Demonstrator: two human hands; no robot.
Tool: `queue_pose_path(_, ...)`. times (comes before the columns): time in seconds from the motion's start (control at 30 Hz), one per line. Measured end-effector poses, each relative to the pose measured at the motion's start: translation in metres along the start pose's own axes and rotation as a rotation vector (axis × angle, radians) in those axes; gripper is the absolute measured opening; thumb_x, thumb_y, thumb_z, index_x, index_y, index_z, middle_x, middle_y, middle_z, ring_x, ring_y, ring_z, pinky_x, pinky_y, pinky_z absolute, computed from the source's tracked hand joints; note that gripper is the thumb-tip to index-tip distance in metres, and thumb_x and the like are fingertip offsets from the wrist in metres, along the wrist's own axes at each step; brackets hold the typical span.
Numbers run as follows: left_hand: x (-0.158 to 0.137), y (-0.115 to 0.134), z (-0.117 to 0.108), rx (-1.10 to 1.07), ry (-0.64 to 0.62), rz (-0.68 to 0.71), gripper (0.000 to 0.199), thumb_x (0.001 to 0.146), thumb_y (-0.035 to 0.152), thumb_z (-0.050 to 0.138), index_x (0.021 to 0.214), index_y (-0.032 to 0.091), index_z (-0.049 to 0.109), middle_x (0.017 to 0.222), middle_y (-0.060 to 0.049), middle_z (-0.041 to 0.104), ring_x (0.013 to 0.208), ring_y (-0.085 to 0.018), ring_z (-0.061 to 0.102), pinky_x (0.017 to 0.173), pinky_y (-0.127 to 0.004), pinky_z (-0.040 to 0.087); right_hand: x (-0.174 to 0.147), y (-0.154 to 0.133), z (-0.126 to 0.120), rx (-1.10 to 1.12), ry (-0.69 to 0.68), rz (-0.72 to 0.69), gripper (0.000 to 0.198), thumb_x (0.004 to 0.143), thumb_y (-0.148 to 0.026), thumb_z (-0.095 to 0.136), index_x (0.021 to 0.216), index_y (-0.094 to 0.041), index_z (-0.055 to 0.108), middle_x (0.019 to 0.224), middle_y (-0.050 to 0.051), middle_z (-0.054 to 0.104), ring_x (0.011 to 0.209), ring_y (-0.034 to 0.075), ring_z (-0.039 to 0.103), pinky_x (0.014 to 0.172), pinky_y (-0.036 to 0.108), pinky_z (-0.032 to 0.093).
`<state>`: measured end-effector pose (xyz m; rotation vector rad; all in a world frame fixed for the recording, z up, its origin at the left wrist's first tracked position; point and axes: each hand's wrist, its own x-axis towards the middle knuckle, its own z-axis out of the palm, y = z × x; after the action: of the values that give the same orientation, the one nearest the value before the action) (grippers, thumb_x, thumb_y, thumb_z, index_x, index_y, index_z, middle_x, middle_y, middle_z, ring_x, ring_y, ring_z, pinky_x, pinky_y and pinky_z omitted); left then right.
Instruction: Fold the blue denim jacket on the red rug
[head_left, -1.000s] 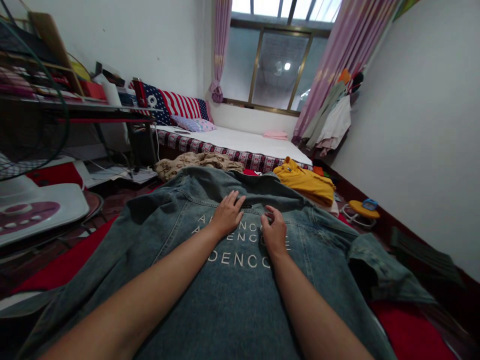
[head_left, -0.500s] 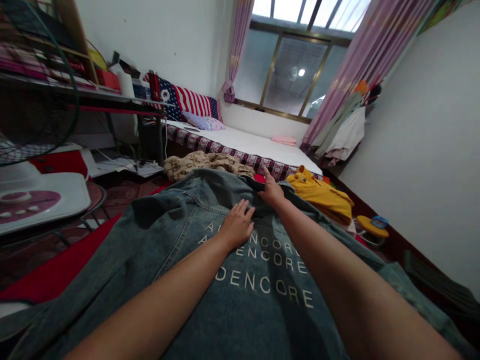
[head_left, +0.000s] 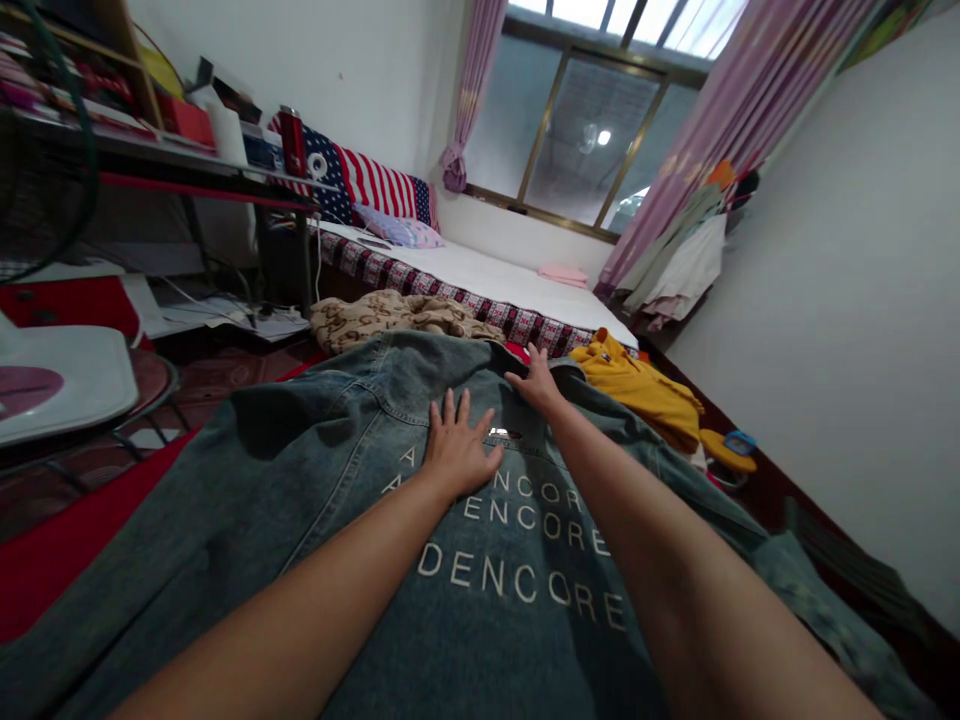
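Note:
A blue denim jacket (head_left: 352,590) lies spread out with its back upward, pale lettering across it and its collar end away from me. My left hand (head_left: 459,445) rests flat on the upper back, fingers spread, covering part of the top lettering. Farther up, near the collar, my right hand (head_left: 538,382) touches the denim with its fingers apart. A small shiny label (head_left: 504,434) shows on the jacket between the two hands. Neither hand grips anything.
Beyond the collar lies a patterned tan cloth (head_left: 405,318), with a yellow garment (head_left: 637,385) to its right. A bed (head_left: 480,270) stands below the window. On the left are a cluttered desk (head_left: 202,165) and a white plastic seat (head_left: 67,380). A yellow stool (head_left: 727,452) is at right.
My left hand has shifted slightly left and its fingers have spread, uncovering the shiny label. My right hand stays near the collar, its fingers a little lower. The view has turned slightly.

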<state>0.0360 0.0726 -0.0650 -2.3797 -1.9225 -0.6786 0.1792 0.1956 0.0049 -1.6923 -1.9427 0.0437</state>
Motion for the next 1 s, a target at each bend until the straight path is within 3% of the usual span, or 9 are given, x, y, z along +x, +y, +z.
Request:
queue_pose_path(0.1,0.0,-0.001,0.001,0.021,-0.012,0.002,0.066,0.088,0.061,0.041,0.145,0.029,0.043,0.158,-0.012,0.023,0.145,-0.043,0.01,0.114,-0.061,0.005,-0.047,0.0,-0.009,-0.011,0.024,-0.245,0.074,0.084,-0.025,0.057,0.151,-0.017,0.028,0.161,0.015,0.013,0.137,0.027,0.041,0.105,0.04,0.041)
queue_pose_path(0.2,0.001,-0.001,0.002,0.036,-0.023,0.002,0.066,0.089,0.062,0.038,0.145,0.029,0.043,0.158,-0.012,0.025,0.145,-0.043,0.011,0.114,-0.061,0.005,-0.099,0.016,-0.028,-0.162,0.046,-0.375,0.063,0.091,-0.032,0.049,0.151,-0.024,0.029,0.16,0.009,0.02,0.141,0.026,0.033,0.114,0.05,0.029)
queue_pose_path(0.3,0.002,0.0,0.002,0.04,-0.051,0.001,0.066,0.089,0.062,0.036,0.146,0.029,0.042,0.158,-0.01,0.026,0.145,-0.043,0.011,0.113,-0.061,0.006,-0.132,0.049,-0.04,-0.347,-0.127,-0.192,0.059,0.095,-0.046,0.041,0.151,-0.027,0.03,0.16,0.007,0.023,0.146,0.027,0.021,0.115,0.057,0.02)
queue_pose_path(0.37,0.003,0.0,0.001,0.045,-0.078,0.001,0.064,0.09,0.062,0.035,0.145,0.031,0.043,0.158,-0.009,0.026,0.145,-0.043,0.012,0.113,-0.061,0.007,-0.139,0.067,-0.042,-0.383,-0.322,-0.011,0.059,0.097,-0.052,0.032,0.151,-0.028,0.028,0.16,0.007,0.022,0.147,0.027,0.019,0.115,0.056,0.02)
queue_pose_path(0.43,0.003,0.0,-0.001,0.054,-0.1,0.002,0.063,0.09,0.062,0.034,0.144,0.032,0.044,0.158,-0.009,0.026,0.144,-0.044,0.012,0.113,-0.061,0.008,-0.14,0.072,-0.04,-0.372,-0.435,0.106,0.06,0.098,-0.055,0.026,0.152,-0.029,0.025,0.161,0.006,0.019,0.148,0.027,0.017,0.115,0.056,0.019)
queue_pose_path(0.63,-0.002,0.003,-0.004,0.081,-0.099,0.006,0.061,0.093,0.06,0.031,0.145,0.03,0.043,0.157,-0.008,0.028,0.144,-0.039,0.018,0.114,-0.056,0.012,-0.161,0.027,-0.026,-0.435,-0.308,0.362,0.059,0.099,-0.049,0.016,0.152,-0.026,0.026,0.161,0.01,0.018,0.147,0.031,0.016,0.11,0.062,0.02)
queue_pose_path(0.83,-0.014,0.008,-0.01,0.073,-0.144,-0.03,0.063,0.094,0.057,0.028,0.147,0.024,0.04,0.157,-0.011,0.028,0.145,-0.034,0.021,0.117,-0.051,0.01,-0.208,0.008,-0.021,-0.456,-0.191,0.298,0.059,0.098,-0.052,0.022,0.151,-0.027,0.032,0.159,0.008,0.026,0.145,0.032,0.022,0.112,0.058,0.02)
queue_pose_path(1.0,-0.024,0.008,-0.025,0.068,-0.251,-0.021,0.065,0.095,0.056,0.024,0.15,0.02,0.034,0.158,-0.013,0.023,0.147,-0.031,0.017,0.118,-0.049,0.009,-0.218,0.013,-0.026,-0.375,-0.176,0.254,0.059,0.096,-0.052,0.03,0.149,-0.026,0.035,0.158,0.007,0.029,0.145,0.032,0.024,0.112,0.058,0.021)
